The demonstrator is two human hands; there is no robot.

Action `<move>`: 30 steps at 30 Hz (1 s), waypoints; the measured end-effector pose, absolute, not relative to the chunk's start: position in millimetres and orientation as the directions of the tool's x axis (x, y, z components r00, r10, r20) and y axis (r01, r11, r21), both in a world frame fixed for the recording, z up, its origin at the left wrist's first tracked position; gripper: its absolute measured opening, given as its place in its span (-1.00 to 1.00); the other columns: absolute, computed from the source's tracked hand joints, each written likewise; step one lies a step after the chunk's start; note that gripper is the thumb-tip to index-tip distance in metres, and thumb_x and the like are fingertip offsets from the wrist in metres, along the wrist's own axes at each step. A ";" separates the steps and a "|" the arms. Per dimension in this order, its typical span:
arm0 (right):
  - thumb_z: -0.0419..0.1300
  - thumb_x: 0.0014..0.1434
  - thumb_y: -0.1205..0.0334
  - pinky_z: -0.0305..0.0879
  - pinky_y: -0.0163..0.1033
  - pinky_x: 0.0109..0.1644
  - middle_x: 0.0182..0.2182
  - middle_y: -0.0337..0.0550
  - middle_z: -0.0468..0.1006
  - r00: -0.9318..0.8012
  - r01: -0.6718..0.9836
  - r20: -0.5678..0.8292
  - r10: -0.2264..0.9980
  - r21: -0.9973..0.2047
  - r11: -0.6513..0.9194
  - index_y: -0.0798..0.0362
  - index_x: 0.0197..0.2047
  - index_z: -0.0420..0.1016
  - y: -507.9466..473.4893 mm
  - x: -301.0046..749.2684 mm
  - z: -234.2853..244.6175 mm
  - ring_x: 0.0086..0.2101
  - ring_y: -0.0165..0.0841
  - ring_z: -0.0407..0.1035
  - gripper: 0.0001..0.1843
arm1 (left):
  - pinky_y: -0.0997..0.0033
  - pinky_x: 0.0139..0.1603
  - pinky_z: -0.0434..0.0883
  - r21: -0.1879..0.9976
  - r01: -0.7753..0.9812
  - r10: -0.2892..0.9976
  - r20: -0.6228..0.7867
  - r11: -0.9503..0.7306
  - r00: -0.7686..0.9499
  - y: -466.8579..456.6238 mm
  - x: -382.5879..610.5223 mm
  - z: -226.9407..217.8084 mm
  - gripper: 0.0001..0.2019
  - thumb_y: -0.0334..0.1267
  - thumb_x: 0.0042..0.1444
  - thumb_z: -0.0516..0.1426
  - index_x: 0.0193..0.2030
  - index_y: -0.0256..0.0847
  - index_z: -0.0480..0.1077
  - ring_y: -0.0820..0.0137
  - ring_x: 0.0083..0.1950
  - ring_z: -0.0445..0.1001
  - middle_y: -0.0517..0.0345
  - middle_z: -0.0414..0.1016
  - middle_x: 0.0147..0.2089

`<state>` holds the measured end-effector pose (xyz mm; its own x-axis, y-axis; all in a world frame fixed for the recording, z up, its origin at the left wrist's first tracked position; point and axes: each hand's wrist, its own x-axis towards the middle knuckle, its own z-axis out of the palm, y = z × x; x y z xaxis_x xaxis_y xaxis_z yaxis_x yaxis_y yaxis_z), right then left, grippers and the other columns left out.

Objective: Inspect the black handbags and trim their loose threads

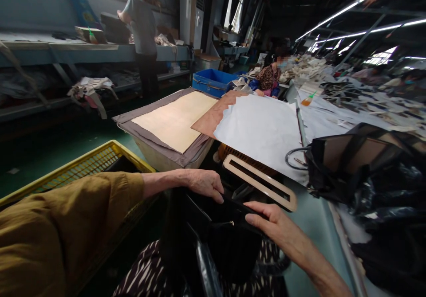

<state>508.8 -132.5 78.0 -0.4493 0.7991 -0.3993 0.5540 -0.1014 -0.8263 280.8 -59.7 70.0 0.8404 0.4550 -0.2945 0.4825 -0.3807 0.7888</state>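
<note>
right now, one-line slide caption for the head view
Both hands, left hand and right hand, hold a black bag open on the lap beside a yellow crate.

The desk (313, 219), pale green, runs ahead and to the right of the right grip (269, 224). Just beyond that grip lies a flat beige frame (259, 182) with a long slot. Farther ahead a white sheet (262, 128) overlaps a brown sheet (211, 117). To the grip's right a black bag (359, 164) sits on the desk.

yellow crate (83, 166) L | blue bin (213, 80) far | white sheet (262, 128) ctr | beige frame (259, 181)
</note>
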 end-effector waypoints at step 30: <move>0.15 -0.10 -0.28 0.25 0.02 -0.06 0.08 0.11 0.29 -0.082 -0.363 -0.524 0.848 -0.776 -0.515 0.03 0.18 -0.03 -200.6 466.4 48.7 -0.06 -0.09 0.32 -0.10 | 0.33 -0.14 0.36 0.879 -0.471 0.994 -0.033 0.079 0.104 -52.5 252.8 26.6 -0.65 -0.02 -0.03 0.17 -0.22 -0.27 0.38 0.36 -0.22 0.41 0.11 0.46 -0.26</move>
<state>466.4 -200.6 48.7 -0.0819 0.8476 -0.5243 -0.3629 -0.5153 -0.7764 252.8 -52.5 26.6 0.1041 0.9940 -0.0331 -0.4707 0.0785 0.8788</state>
